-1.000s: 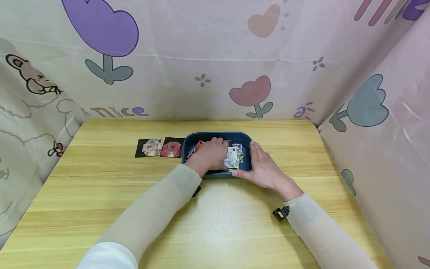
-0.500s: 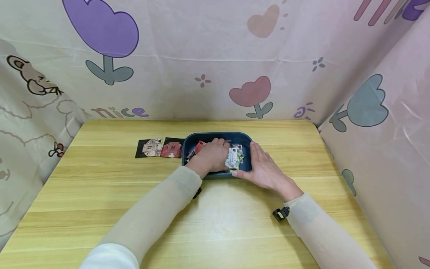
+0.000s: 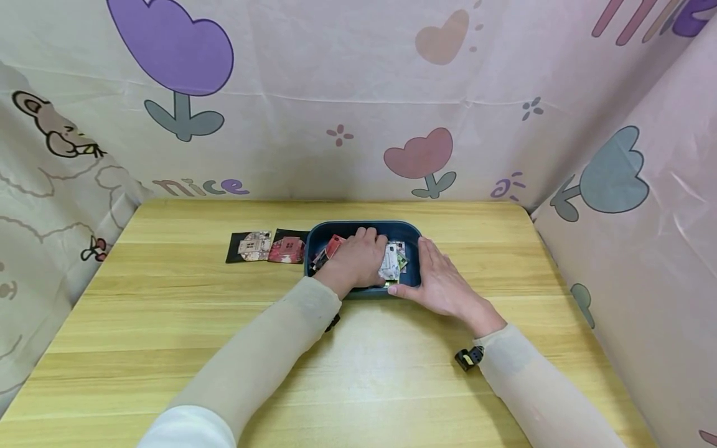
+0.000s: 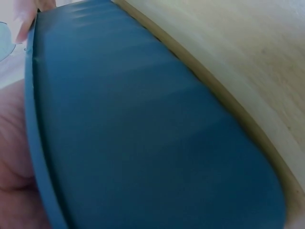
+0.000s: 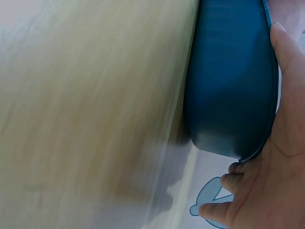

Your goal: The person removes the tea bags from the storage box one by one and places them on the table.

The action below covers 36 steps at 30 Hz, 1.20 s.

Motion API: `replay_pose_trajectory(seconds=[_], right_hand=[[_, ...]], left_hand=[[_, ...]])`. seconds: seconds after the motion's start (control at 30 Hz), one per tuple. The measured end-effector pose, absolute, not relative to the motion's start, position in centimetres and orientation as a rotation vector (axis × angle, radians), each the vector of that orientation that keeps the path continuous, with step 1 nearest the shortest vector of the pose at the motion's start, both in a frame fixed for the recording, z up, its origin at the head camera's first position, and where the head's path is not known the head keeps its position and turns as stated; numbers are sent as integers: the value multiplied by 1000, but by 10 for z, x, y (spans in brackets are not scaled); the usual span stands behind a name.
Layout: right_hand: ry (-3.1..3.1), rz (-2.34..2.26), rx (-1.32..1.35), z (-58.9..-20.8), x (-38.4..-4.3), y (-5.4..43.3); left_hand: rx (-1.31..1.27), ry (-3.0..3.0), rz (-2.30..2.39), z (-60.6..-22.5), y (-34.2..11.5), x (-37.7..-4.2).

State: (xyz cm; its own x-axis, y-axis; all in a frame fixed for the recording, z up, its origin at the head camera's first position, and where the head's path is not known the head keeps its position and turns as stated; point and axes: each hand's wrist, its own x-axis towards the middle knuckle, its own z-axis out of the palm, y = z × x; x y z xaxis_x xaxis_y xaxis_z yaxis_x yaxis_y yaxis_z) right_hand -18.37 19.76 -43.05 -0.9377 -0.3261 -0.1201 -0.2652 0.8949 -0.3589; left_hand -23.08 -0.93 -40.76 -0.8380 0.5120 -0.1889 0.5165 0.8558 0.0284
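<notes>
A dark blue plastic tub [image 3: 366,293] stands on the table with several small printed packets inside. My left hand [image 3: 358,256] reaches down into it, back of the hand up; its fingertips and whatever they touch are hidden. Just right of that hand lies a white packet [image 3: 389,262], over greenish ones. To its left is a red packet [image 3: 335,244]. My right hand [image 3: 442,283] rests against the tub's right end, fingers straight along the wall and thumb at the near rim. In the right wrist view the same hand [image 5: 267,176] touches the rim.
Left of the tub, a black-and-white packet [image 3: 254,246] and a black-and-red packet [image 3: 287,247] lie side by side on the wooden table [image 3: 358,373]. A printed curtain [image 3: 291,124] hangs behind the table and along both sides.
My left hand has shifted slightly to the right inside the tub, and the white packet beside it has tilted and moved right. My right hand has stayed in place.
</notes>
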Motion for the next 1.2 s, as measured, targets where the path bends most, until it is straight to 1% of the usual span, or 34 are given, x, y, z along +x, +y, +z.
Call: replay_pose_trajectory(seconds=[0.4,0.63,0.93,1.2], right_hand=[[2881,-518,-459,-431,-184,197],[2885,-522,-454,-432,-184,198],[2903,-520,-443,-432,-183,197],[2895,-521,-438,-431,-181,197]], left_hand=[[768,2823,-72,-403,-11,-230],[769,2824,-16,-389,-25,-233],[799,2834,100,-362,-58,-230],[805,2860,208,-344,-109,-227]])
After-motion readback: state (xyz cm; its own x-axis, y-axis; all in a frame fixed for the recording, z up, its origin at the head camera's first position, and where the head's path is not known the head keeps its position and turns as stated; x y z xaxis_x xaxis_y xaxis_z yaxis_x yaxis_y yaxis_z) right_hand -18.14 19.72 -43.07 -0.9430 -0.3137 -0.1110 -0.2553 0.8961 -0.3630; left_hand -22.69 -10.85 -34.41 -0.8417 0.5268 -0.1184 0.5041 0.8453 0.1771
